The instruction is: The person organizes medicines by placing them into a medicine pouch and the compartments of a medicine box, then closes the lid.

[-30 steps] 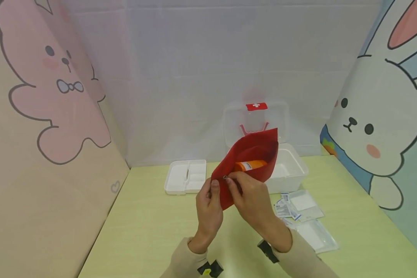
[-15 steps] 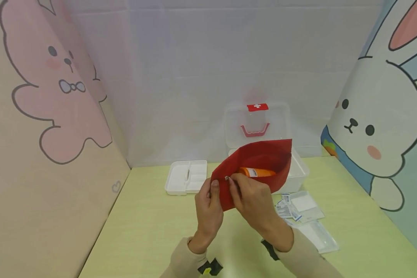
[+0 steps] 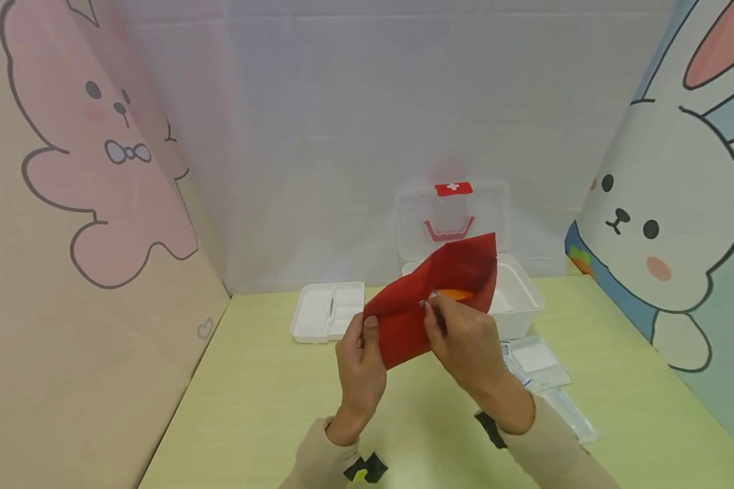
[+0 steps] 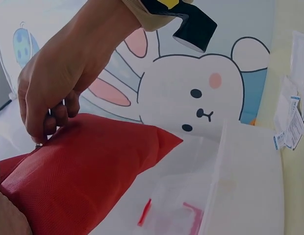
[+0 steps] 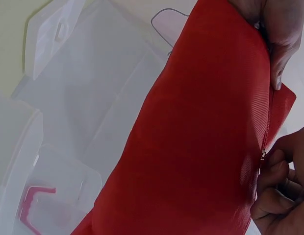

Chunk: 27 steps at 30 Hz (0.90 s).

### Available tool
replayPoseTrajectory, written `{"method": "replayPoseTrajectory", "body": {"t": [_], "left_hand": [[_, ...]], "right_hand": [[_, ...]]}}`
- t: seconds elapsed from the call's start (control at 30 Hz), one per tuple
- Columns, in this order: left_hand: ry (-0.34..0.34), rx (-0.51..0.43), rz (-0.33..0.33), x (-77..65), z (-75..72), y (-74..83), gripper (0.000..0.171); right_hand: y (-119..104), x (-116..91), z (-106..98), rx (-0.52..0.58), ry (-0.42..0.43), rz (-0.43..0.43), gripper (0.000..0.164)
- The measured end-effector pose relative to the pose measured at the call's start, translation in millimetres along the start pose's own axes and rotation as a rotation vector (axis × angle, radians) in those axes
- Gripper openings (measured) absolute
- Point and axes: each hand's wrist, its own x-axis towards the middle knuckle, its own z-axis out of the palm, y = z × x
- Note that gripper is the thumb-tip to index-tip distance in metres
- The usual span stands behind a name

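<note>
A red zip pouch is held up over the table, its right part gaping with an orange bottle partly showing inside. My left hand grips the pouch's left end, thumb on the near face. At the zipper, my right hand pinches the small metal zipper pull, roughly midway along the top edge. The right wrist view shows that pull between thumb and finger, with the zip line drawn together between the two hands.
Behind the pouch stands a white first-aid box, its clear lid raised against the back wall. A white divided tray lies to the left. Clear-and-white packets lie on the table at right.
My right hand has drawn the zipper pull rightward along the pouch, and the opening has narrowed. Less of the orange bottle shows. The left hand keeps its grip, shifted slightly left.
</note>
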Motion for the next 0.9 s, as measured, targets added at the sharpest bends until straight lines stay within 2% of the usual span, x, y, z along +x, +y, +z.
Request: {"method": "replayPoseTrajectory", "body": {"t": [0.27,0.47,0.63,0.77,0.9], "left_hand": [[0.024,0.021,0.001,3.6,-5.7,-3.4,0.019],[0.090,0.020,0.009,8.9,-17.3,-9.3,0.020],[0.075,0.003,-0.008,10.1,-22.8,-13.2,0.021],[0.076,0.012,-0.019,10.4,-26.2,-15.1,0.020],[0.079,0.016,-0.032,13.4,-32.4,-17.2,0.020]], "right_hand": [[12.9,-1.2,-4.7,-0.022,0.018,0.038,0.008],[29.5,-1.6,-16.4,-0.059,0.037,0.150,0.010],[40.7,-4.2,-22.8,-0.070,-0.003,0.192,0.011],[48.0,-5.5,-25.6,-0.092,0.013,0.202,0.008],[54.6,-5.3,-31.1,-0.107,0.019,0.261,0.005]]}}
